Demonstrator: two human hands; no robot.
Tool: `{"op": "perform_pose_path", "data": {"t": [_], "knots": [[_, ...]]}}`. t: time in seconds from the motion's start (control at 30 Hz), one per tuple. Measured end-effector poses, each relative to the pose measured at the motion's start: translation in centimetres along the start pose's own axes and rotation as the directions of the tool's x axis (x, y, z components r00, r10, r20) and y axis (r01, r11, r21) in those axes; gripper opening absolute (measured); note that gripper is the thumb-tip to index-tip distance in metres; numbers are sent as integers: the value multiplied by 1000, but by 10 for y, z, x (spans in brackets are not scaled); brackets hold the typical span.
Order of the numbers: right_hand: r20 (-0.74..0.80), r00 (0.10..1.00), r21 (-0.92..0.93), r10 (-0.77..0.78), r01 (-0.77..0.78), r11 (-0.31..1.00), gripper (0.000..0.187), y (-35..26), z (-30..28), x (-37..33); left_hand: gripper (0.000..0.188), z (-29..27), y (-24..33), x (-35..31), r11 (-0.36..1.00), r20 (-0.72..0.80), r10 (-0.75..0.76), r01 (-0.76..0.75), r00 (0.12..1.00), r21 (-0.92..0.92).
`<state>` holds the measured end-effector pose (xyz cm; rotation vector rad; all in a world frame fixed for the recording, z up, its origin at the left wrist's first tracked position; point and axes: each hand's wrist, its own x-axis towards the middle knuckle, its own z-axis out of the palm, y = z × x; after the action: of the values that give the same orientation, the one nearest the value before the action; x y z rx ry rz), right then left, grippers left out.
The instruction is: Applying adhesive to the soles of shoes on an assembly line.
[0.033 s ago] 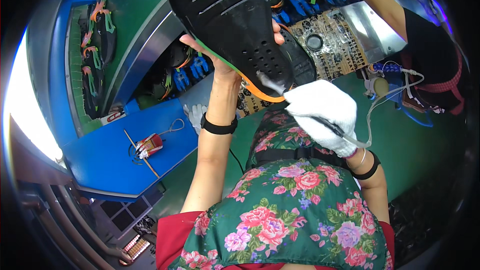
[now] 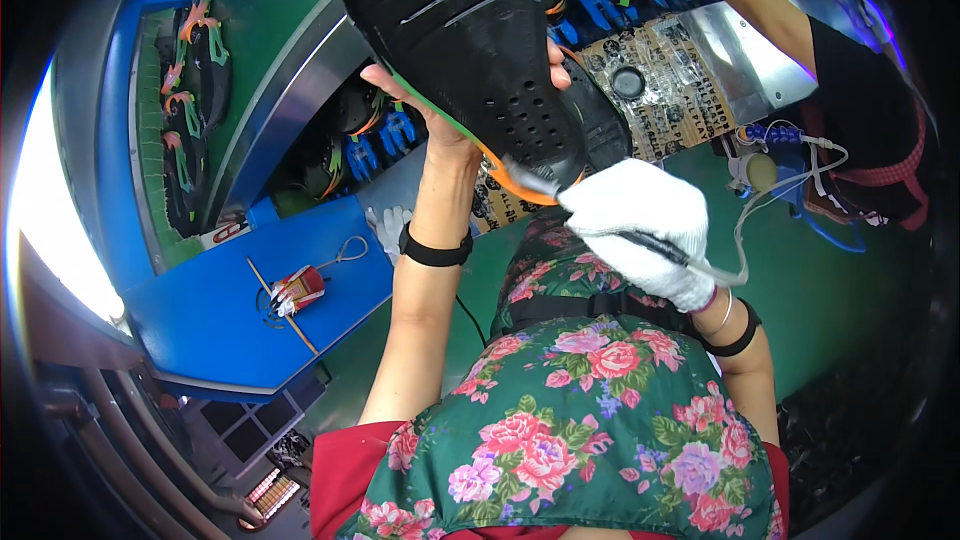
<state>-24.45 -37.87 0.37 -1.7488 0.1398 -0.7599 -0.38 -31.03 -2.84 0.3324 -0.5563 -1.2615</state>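
Note:
A black shoe, its underside facing me, is raised at the upper middle. That underside has three long slots toward the far end and small round holes toward the near end, with orange and green trim along its edge. My bare left hand grips it from beneath, thumb at the left edge and fingertips at the right. In a white glove, my right hand is closed around a dark-handled brush fed by a pale tube. The bristles touch the shoe's near end, by the orange trim.
Behind the shoe, another black sole piece lies on a cardboard-covered bench. At left a blue table holds a red can with a stick across it, and a spare glove. A co-worker's arm reaches in from the right.
My right hand has shifted slightly left, carrying the bristles toward the orange trim at the left side of the near end. My left hand and the shoe have barely moved.

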Motion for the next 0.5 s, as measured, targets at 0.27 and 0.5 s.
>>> {"op": "perform_pose_path", "data": {"t": [0.27, 0.5], "knots": [[174, 957, -208, -232, 266, 941, 26, 8, -3, -1, 138, 1, -1, 11, 993, 114, -114, 117, 987, -23], [320, 929, 307, -186, 85, 948, 30, 10, -11, 4, 138, -5, -8, 3, 980, 93, -197, 199, 976, -9]]}}
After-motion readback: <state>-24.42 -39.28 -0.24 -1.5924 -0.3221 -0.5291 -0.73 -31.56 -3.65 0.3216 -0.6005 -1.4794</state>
